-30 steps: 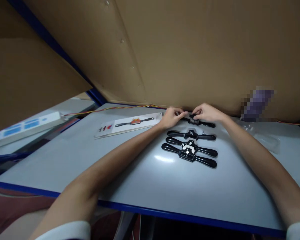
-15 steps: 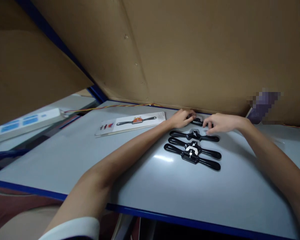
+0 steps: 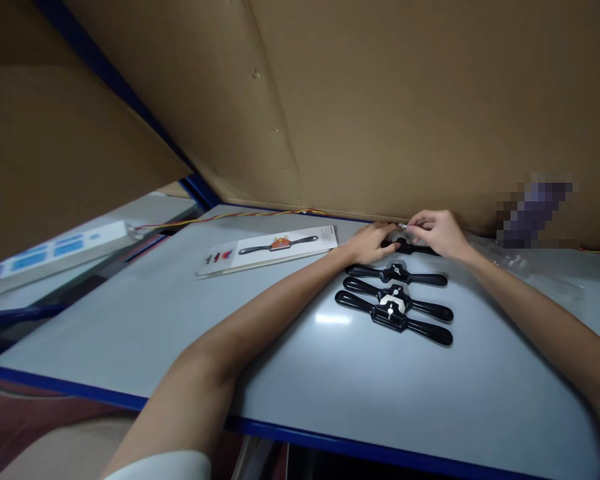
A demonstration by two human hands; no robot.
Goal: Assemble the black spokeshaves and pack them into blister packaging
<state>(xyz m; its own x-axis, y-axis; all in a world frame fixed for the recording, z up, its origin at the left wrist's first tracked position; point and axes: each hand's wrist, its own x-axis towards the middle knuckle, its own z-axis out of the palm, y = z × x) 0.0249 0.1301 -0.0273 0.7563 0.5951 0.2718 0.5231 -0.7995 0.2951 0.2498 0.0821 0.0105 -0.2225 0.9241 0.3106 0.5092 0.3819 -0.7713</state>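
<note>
Left hand (image 3: 373, 241) clamps the rearmost black two-handled metal tool (image 3: 416, 249) on the grey counter (image 3: 330, 380); right hand (image 3: 437, 233) pinches a small shiny part (image 3: 403, 228) just above it.

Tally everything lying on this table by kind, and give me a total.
Black two-handled tools: 4; three lie free, and the far one is partly under the left hand and right hand
Printed card: 1
Clear plastic wrapper: 1
Red-and-yellow wire: 1
Total: 7
</note>
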